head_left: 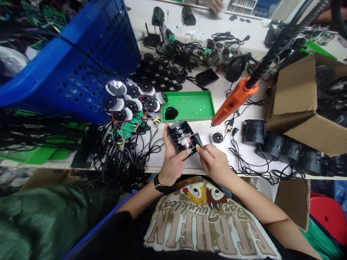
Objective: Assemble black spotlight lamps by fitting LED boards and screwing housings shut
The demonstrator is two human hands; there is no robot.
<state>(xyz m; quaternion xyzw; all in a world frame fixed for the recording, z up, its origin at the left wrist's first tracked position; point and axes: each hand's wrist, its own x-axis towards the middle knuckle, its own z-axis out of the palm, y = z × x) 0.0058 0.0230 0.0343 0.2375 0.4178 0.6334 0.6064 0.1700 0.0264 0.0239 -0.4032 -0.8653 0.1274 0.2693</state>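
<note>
My left hand point(173, 160) grips a black plastic housing point(180, 136) from below, with its open side showing red and blue wires point(192, 143). My right hand point(214, 162) comes in from the right, its thumb and forefinger pinched at those wires. The fingertips hide exactly what they hold. Just behind the housing lies a green plastic tray point(200, 105) with a black lump point(171, 113) inside. To the right of my hands, an orange electric screwdriver point(234, 101) rests on the white table point(206, 130), its tip pointing towards them.
A tilted blue perforated basket point(73, 65) and a cardboard box point(303, 97) flank the work area. Green circuit boards point(128, 128), tangled black cables point(119, 155), black cylindrical housings point(254, 132) and round discs crowd the table. A co-worker's hand point(214, 5) is at the far edge.
</note>
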